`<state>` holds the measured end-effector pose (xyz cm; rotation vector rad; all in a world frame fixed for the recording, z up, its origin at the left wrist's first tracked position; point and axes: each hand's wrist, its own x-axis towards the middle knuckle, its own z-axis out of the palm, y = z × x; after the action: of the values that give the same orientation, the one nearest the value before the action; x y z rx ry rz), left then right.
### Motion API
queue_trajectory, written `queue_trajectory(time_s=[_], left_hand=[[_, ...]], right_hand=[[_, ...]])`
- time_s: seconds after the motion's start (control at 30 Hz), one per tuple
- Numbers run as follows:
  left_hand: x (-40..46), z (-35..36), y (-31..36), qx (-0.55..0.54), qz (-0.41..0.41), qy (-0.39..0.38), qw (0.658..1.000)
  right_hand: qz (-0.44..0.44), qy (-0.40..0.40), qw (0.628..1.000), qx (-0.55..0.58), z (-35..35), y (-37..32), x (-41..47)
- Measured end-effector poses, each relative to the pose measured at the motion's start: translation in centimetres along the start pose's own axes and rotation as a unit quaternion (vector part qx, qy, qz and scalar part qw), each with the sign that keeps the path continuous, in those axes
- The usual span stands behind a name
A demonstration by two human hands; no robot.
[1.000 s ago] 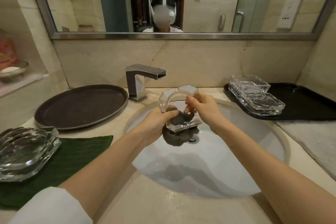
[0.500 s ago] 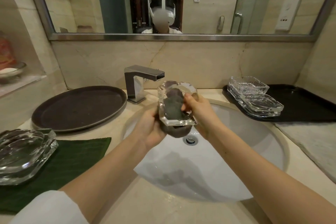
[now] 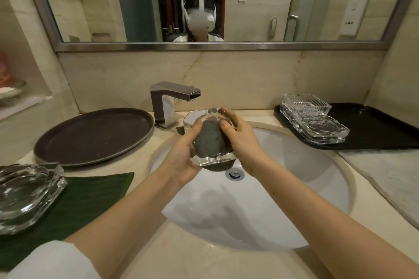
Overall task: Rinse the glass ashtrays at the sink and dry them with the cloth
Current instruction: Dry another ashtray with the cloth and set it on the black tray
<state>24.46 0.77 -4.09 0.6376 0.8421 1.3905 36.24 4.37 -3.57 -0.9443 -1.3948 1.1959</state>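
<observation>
Hands (image 3: 183, 156) (image 3: 243, 142) cup ashtray (image 3: 204, 120) and cloth (image 3: 209, 140) over sink (image 3: 317, 188).

Bare forearms — a white sleeve (image 3: 52, 260), perhaps rolled, on the left.

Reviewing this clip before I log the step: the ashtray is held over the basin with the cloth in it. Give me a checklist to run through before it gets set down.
1. Hold: left hand and right hand both grip the ashtray: ok.
2. Position: held over the sink: ok.
3. Grey cloth sits inside the bowl: ok.
4. Ashtray fully dry: cannot tell.
5. Faucet off, no stream visible: ok.
6. Set-down spot: round tray has bare surface: ok.
</observation>
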Motion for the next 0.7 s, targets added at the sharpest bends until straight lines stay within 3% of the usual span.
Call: queue_trajectory(time_s=[0.1, 0.2, 0.3, 0.57, 0.7], left_hand=[[0.1, 0.5, 0.2, 0.006, 0.049, 0.028, 0.998], [0.2, 0.5, 0.3, 0.040, 0.079, 0.116, 0.989], [0.2, 0.5, 0.3, 0.067, 0.105, 0.139, 0.982], [0.3, 0.5, 0.2, -0.009, 0.115, 0.143, 0.983], [0.2, 0.2, 0.9, -0.041, 0.080, 0.023, 0.996]], right_hand=[[0.001, 0.020, 1.000, 0.022, 0.1, 0.0, 0.1], [0.018, 0.072, 0.997, -0.003, 0.8, 0.5, -0.1], [0.029, 0.109, 0.993, -0.018, 1.1, 0.4, -0.2], [0.034, 0.135, 0.988, 0.061, -0.2, 0.1, -0.2], [0.034, 0.143, 0.987, 0.065, -0.6, -0.1, -0.2]])
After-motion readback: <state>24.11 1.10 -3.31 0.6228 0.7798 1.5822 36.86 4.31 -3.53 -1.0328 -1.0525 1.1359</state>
